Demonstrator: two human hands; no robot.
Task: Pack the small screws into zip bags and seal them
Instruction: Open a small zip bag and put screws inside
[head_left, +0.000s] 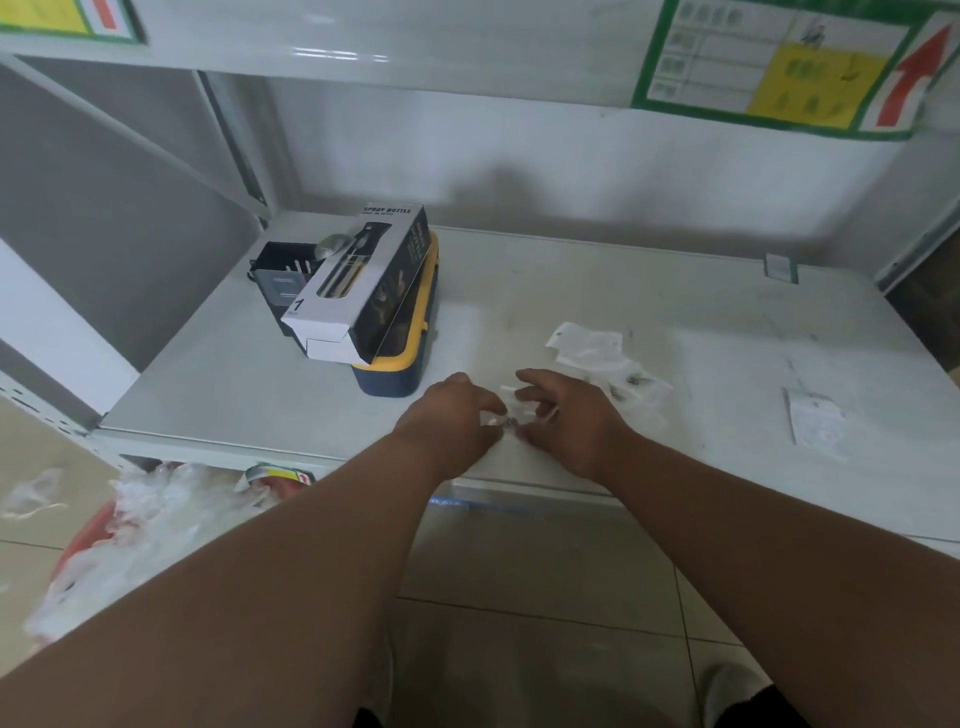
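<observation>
A small clear zip bag (511, 410) with a few dark screws inside is held between both hands near the front edge of the white shelf (270, 384). My left hand (449, 418) pinches its left side and my right hand (571, 418) pinches its right side. Just behind my right hand lies a loose pile of clear zip bags (597, 353), some with small dark screws (631, 382) in them. Another flat zip bag (813, 423) lies apart at the right.
A spray bottle box (358, 280) rests on a blue and yellow case (400, 364) at the shelf's left, beside a black holder (283, 275). Below the shelf at the left sits a red bin of crumpled plastic (130, 535). The floor is tiled.
</observation>
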